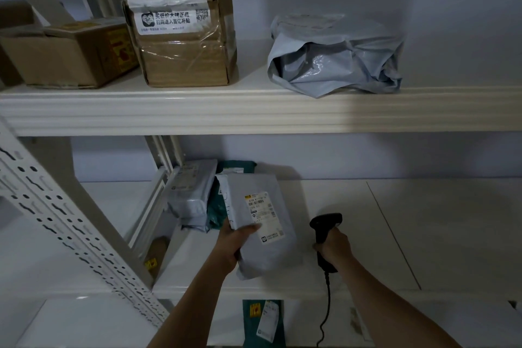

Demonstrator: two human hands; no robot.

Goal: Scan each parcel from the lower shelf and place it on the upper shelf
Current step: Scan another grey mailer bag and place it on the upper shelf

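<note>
Upper shelf (197,110) carries two cardboard boxes (186,39) at the left and a crumpled grey poly bag (336,65) to their right, while the lower shelf (423,234) holds a grey mailer (189,195) and what looks like a dark green one (217,209) stacked at the back. Left hand (233,246) has its grip closed on a grey parcel (262,232), tilted label-up above the lower shelf, white barcode label facing the camera. Right hand (334,248) is wrapped tight around the black scanner (324,232), just beside the parcel.

Two boxes (118,45) left of bag (336,59) on upper shelf (254,110).
</note>
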